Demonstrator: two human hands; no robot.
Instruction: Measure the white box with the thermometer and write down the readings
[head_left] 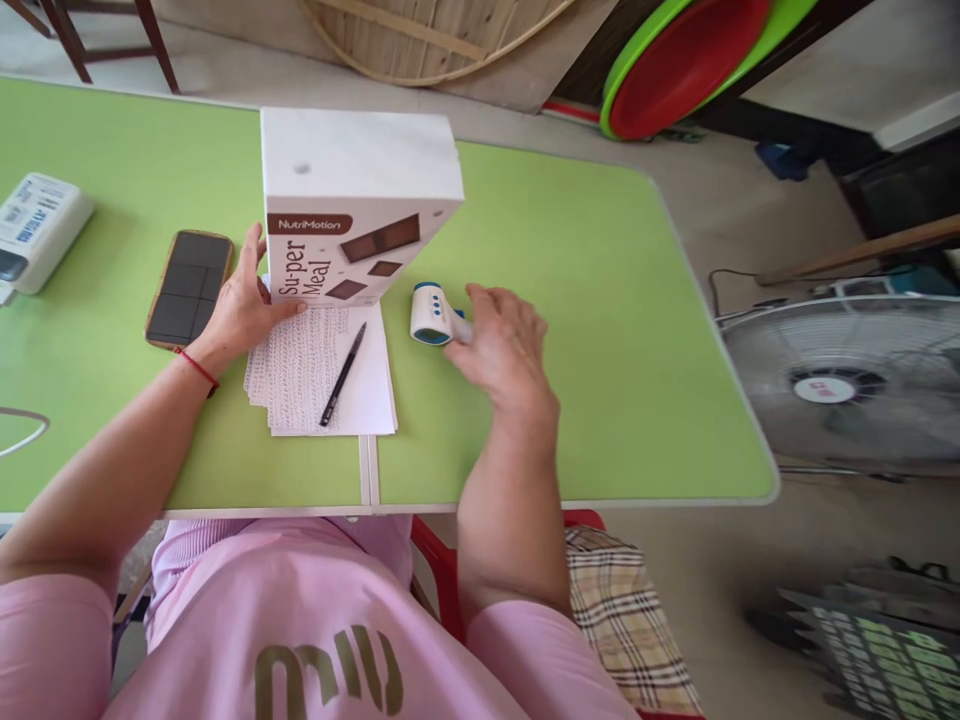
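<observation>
A white and brown meal box (pixel 360 250) stands upright on the papers. My left hand (pixel 240 310) holds its lower left corner, with the thumb across the front bottom edge and the fingers along the left side. To the right of the box lies a white and blue infrared thermometer (pixel 431 315) on the table. Over its handle is my right hand (pixel 506 345), thumb and fingers apart on either side of the handle; whether they touch it is hard to tell. A black pen (pixel 343 375) rests on the stack of handwritten papers (pixel 300 385) below the box.
On the green table (pixel 615 330), a smartphone (pixel 189 288) lies left of my left hand. A white device with a label (pixel 45 230) sits at the far left, near a white cable (pixel 30 435). A floor fan (pixel 825 385) stands beyond the table's right edge.
</observation>
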